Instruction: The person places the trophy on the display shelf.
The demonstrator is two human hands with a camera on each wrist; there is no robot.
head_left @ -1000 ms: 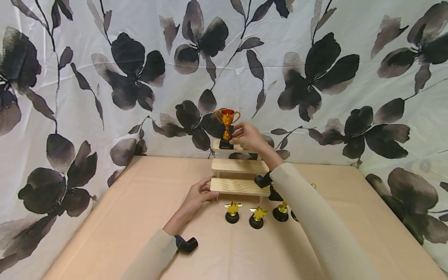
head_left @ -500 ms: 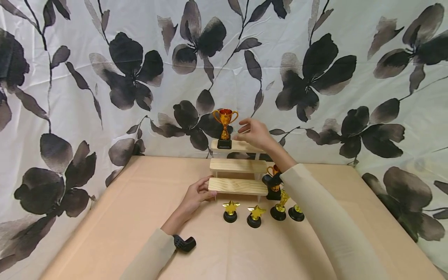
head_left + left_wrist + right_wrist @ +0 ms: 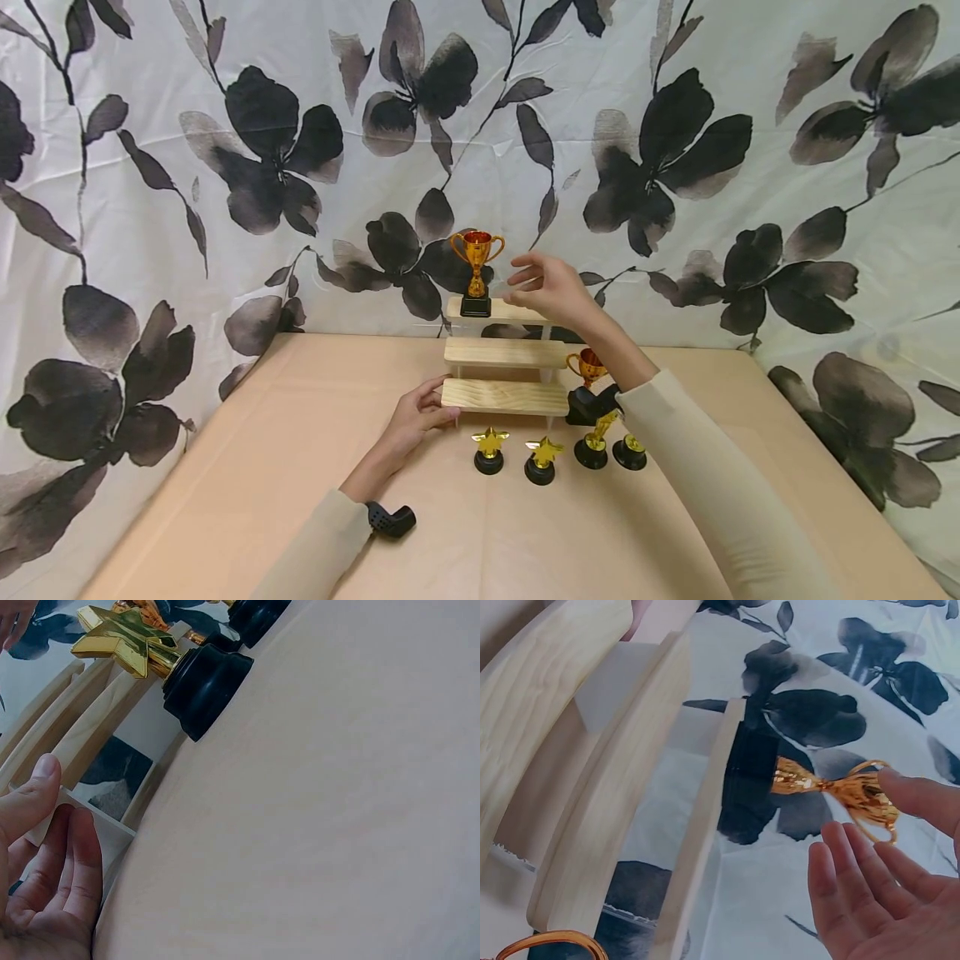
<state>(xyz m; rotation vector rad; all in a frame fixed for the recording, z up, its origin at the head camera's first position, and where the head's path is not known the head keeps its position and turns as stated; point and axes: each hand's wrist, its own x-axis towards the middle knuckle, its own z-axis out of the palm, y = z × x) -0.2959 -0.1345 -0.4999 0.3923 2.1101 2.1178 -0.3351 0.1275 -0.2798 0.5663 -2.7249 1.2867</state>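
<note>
Evidently, the orange-gold trophy cup (image 3: 477, 260) stands upright on the top step of the wooden stand (image 3: 504, 353), towards that step's left end, in the upper middle of the head view. Just right of it in the frame, the right hand (image 3: 553, 292) hangs apart from the cup, fingers loosely bent, thumb spread, holding nothing. Below and left of centre, the left hand (image 3: 416, 417) grips the left end of the lowest step (image 3: 504, 397), thumb on top, fingers tucked beneath. The cup looks like glossy plastic, so probably light, stiff, rather slippery and easily tipped; a low hold on its stem or blocky black base (image 3: 476, 307) seems safest. A left star trophy (image 3: 491, 441) and a right star trophy (image 3: 543, 452) stand on the surface (image 3: 450, 550) before the stand; a second cup (image 3: 589, 365) seems to stand beside it, though the right arm (image 3: 624, 352) partly covers it.
</note>
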